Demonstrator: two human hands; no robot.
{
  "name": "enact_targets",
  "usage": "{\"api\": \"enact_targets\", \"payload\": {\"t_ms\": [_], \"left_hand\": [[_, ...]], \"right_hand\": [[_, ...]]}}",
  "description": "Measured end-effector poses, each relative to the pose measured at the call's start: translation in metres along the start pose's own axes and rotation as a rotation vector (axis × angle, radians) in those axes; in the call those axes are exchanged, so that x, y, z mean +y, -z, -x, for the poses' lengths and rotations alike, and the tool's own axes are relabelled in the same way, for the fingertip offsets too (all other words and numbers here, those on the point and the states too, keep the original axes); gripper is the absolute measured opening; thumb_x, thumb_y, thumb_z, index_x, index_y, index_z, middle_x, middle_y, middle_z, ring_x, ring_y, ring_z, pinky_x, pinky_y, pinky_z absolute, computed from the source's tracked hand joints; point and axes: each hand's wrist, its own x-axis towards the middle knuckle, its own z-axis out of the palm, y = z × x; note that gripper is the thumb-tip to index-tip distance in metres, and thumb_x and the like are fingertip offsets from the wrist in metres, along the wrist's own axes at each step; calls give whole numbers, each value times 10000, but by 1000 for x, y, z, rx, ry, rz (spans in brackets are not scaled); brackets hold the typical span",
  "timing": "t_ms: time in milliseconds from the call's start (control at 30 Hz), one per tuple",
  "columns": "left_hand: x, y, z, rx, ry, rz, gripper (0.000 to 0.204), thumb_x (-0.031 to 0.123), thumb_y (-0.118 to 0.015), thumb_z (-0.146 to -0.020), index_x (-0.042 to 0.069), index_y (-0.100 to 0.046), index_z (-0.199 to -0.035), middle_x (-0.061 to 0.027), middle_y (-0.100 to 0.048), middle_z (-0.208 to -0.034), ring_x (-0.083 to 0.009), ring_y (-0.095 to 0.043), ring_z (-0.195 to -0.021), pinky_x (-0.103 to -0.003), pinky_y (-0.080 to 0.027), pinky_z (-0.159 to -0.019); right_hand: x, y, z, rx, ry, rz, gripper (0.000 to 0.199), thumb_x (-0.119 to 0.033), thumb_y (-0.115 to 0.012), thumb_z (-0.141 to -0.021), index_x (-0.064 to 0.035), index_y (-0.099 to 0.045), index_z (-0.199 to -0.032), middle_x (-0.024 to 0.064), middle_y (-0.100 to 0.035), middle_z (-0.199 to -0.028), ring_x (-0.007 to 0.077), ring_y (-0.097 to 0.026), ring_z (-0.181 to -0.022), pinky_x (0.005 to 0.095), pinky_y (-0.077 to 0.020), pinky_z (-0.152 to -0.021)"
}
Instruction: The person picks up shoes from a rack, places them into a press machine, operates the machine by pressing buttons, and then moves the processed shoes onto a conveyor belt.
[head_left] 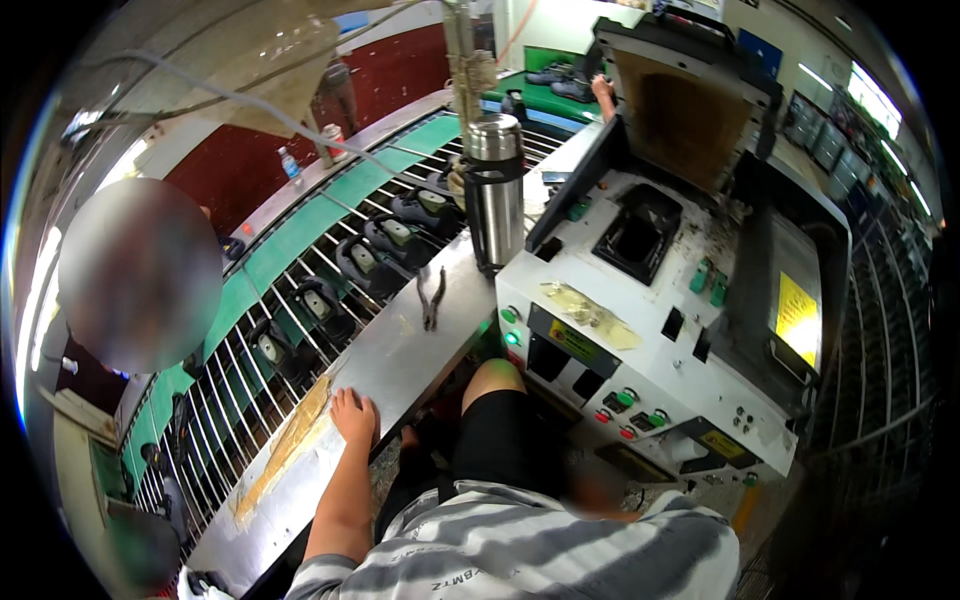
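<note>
My left hand (353, 415) lies palm down on the metal ledge (385, 365), its fingers stretched out flat and holding nothing. It rests beside a strip of torn brown tape (290, 445). Farther up the same ledge is a pair of dark pliers (432, 298), apart from my hand. A steel thermos (497, 205) with a black handle stands upright past the pliers, against the white machine. On the right, a blurred patch by my lap covers the end of my right forearm, so the fingers of my right hand cannot be made out.
The white machine (530, 285) has its dark lid raised, with buttons along its front. Several dark shoes (365, 262) sit on the roller conveyor (240, 400) beyond the ledge. A person's hand (603, 95) shows behind the lid; another person stands left. A bottle (289, 163) stands on the far ledge.
</note>
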Motion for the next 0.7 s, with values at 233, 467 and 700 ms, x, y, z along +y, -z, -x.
{"api": "enact_targets", "payload": {"t_ms": [233, 467, 700], "left_hand": [[-11, -2, 4, 80, -37, 21, 450, 269, -590, -840, 43, -577, -1229, -181, -501, -1371, -380, -399, -1305, -486, -265, -1104], [-15, 2, 5, 97, -45, 76, 422, 229, -611, -820, 34, -604, -1195, -202, -521, -1346, -394, -425, -1279, -472, -298, -1092], [-10, 6, 7, 101, -39, 63, 397, 203, -603, -822, 16, -607, -1172, -224, -534, -1319, -408, -433, -1267, -481, -305, -1085]], "right_hand": [[-8, 7, 6, -8, -42, -54, 177, -225, -559, -874, -73, -650, -883, 146, -627, -803, 302, -615, -736, 424, -486, -641], [-48, 91, -10, 199, -155, -457, 174, -223, -577, -854, -67, -650, -882, 154, -630, -794, 314, -620, -739, 422, -486, -639], [-172, 356, -163, 998, 511, -906, 125, -37, -651, -748, -58, -620, -867, 127, -608, -774, 321, -613, -703, 375, -494, -620]]}}
